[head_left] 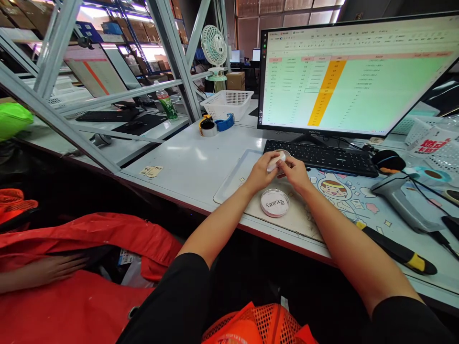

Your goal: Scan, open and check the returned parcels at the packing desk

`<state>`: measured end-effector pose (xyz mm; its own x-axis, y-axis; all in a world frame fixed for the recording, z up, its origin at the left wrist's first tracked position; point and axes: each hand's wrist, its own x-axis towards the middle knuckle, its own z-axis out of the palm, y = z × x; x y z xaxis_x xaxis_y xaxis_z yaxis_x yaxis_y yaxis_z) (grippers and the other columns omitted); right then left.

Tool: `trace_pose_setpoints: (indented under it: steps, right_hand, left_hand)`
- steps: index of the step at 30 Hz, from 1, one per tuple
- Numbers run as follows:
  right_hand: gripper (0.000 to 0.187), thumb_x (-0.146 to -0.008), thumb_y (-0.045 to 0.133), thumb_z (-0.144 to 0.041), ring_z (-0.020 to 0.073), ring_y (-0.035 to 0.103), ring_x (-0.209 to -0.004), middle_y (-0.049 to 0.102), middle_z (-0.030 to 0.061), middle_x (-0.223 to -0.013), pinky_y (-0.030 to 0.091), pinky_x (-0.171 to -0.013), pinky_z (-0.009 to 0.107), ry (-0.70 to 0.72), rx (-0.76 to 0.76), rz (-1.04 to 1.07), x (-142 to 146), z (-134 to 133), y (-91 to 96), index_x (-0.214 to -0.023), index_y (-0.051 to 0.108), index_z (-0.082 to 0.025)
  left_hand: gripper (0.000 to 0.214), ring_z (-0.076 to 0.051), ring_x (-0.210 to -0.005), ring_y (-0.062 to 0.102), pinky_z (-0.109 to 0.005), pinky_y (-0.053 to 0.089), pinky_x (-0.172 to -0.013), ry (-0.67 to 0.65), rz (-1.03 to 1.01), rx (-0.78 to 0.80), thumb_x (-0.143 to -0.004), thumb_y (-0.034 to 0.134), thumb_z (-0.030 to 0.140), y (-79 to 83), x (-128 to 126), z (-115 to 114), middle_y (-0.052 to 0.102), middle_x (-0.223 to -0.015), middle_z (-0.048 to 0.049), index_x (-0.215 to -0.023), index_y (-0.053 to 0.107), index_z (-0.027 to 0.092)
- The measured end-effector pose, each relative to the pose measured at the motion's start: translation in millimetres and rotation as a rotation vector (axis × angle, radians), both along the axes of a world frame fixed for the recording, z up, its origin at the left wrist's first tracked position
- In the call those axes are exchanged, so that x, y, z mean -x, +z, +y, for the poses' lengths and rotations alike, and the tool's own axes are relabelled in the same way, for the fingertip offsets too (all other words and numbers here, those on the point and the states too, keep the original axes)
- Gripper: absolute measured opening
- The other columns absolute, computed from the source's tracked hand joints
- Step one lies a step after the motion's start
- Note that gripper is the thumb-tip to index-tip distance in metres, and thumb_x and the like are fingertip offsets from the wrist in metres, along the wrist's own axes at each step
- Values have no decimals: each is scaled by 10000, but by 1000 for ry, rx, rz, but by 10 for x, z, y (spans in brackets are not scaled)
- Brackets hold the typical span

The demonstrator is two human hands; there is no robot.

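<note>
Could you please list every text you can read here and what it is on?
"Beauty": round lid on the desk mat.
Monitor spreadsheet and brand: too small to read.
Red print on the white packet: blurred.
White piece between left hand and right hand: no text visible.

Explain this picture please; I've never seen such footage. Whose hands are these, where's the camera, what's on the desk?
No machine here: a person works with bare hands. The one camera sits on their head, looking forward and down, so both arms reach in from below. The left hand and right hand together hold a small white disc above a mat. On the mat, nearer the person, lies a round lid printed "Beauty". Behind stand a keyboard and a monitor showing a spreadsheet. To the right lie a scanner and a knife. At lower left, another person's hand rests on red cloth.
</note>
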<state>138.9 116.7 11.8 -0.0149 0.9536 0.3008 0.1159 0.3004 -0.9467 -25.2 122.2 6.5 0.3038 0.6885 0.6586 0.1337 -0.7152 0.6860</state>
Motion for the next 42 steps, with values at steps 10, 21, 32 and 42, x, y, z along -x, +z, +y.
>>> trace_pose_setpoints:
  steps: [10, 21, 32, 42]
  right_hand:
    - [620, -638, 783, -812, 230, 614, -693, 622, 41, -786, 621, -637, 458, 25, 29, -84, -97, 84, -102, -734, 642, -216]
    - [531, -842, 631, -738, 231, 574, -790, 579, 44, -788, 542, -840, 426, -248, -264, -353, -201, 41, -7, -698, 624, -226]
    - [306, -1035, 509, -454, 277, 635, -1177, 636, 75, -1307, 541, -1027, 426, -153, -594, -539, -48, -155, 36, -1067, 783, -322]
    - [234, -993, 616, -408, 277, 676, -1080, 643, 124, -1283, 588, -887, 416, -257, -753, -649, -64, -70, -53, -892, 725, -226]
  left_hand:
    - [227, -211, -941, 643, -328, 514, -903, 388, -388, 256, -991, 583, 441, -48, 181, 308, 705, -990, -48, -1037, 611, 221]
    - [209, -206, -890, 645, -334, 609, -727, 438, -435, 351, -967, 548, 295, 13, 224, 225, 679, -1090, -62, -1103, 691, 226]
    - [585, -256, -749, 742, -406, 633, -739, -102, -349, 623, -865, 680, 729, 80, 138, 124, 768, -835, -93, -917, 743, 150]
    - [358, -197, -798, 685, -325, 535, -839, -64, -306, 649, -923, 630, 474, 55, 140, 162, 736, -803, -62, -832, 713, 138]
